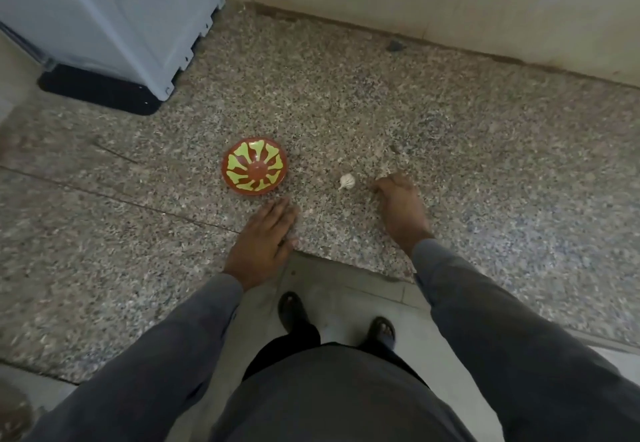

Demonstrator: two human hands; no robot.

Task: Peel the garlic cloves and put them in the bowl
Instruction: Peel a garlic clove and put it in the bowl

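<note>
A small red-brown bowl [255,165] with a light green petal pattern stands on the speckled granite counter [346,123]; nothing shows inside it. A white garlic bulb [347,181] lies to its right. My left hand [263,239] rests flat on the counter just below the bowl, fingers straight. My right hand [398,202] rests on the counter just right of the garlic, fingers curled down, apart from the bulb and holding nothing I can see.
A white appliance [114,19] on a black base [100,90] stands at the back left. A pale wall [450,1] borders the counter at the back. The counter's front edge runs near my wrists; my feet [332,320] show on the floor below.
</note>
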